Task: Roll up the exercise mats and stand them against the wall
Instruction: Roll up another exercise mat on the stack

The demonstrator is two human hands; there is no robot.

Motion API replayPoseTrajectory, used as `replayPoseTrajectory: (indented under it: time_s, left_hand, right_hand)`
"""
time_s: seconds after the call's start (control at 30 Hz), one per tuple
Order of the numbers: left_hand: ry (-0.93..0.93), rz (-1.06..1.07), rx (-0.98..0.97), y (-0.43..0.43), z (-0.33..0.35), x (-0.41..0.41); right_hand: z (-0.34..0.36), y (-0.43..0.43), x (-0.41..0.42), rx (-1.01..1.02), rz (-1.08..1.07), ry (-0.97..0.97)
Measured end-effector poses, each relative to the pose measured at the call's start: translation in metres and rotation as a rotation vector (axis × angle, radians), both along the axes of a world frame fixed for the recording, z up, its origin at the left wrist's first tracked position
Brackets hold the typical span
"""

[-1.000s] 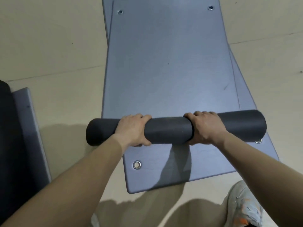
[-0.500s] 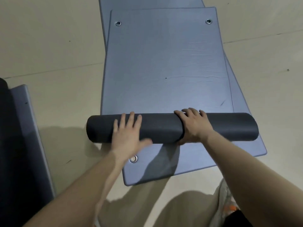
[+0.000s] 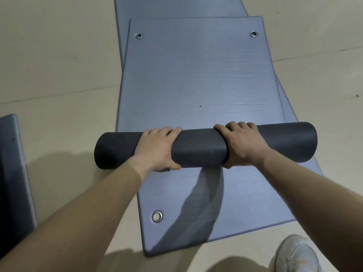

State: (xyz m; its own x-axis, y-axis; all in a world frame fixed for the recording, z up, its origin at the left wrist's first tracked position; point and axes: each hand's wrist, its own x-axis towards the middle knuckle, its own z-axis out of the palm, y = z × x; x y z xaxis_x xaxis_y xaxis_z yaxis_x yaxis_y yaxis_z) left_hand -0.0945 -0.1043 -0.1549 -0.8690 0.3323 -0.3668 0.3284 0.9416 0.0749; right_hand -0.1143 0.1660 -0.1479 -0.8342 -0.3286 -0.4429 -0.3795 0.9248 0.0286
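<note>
Reaching forward and down, both bare forearms stretch out nearly straight to the dark roll point(image 3: 200, 149) of the top mat point(image 3: 196, 75), which lies crosswise on the lower mat point(image 3: 245, 203). The left hand point(image 3: 157, 149) wraps the roll left of its middle, fingers curled over the far side and thumb tucked under the near side. The right hand point(image 3: 242, 144) does the same right of the middle, so each grip is clamped on the roll. Beyond the roll the top mat's unrolled part lies flat on the floor point(image 3: 59, 65). The lower mat's near end sticks out toward the person, with an eyelet point(image 3: 156, 216) near its left corner. Another mat point(image 3: 11, 173) lies at the far left, and a pale shoe point(image 3: 296, 254) shows at lower right.
</note>
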Motion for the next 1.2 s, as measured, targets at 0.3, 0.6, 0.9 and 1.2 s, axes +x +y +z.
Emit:
replayPoseTrajectory:
  time_s: [0.3, 0.6, 0.9, 1.2]
  left_hand:
    - [-0.501, -0.033, 0.019, 0.008, 0.026, 0.069]
    - [0.016, 0.263, 0.027, 0.007, 0.043, 0.108]
    - [-0.243, 0.145, 0.08, -0.009, 0.02, 0.015]
    - [0.082, 0.002, -0.111, -0.004, 0.01, -0.007]
  right_hand:
    - [0.024, 0.009, 0.1, -0.045, -0.056, -0.354]
    - [0.029, 0.015, 0.083, -0.123, -0.147, -0.303]
    - [0.008, 0.048, 0.09, 0.028, -0.019, 0.152]
    - [0.024, 0.047, -0.014, -0.013, -0.055, -0.089]
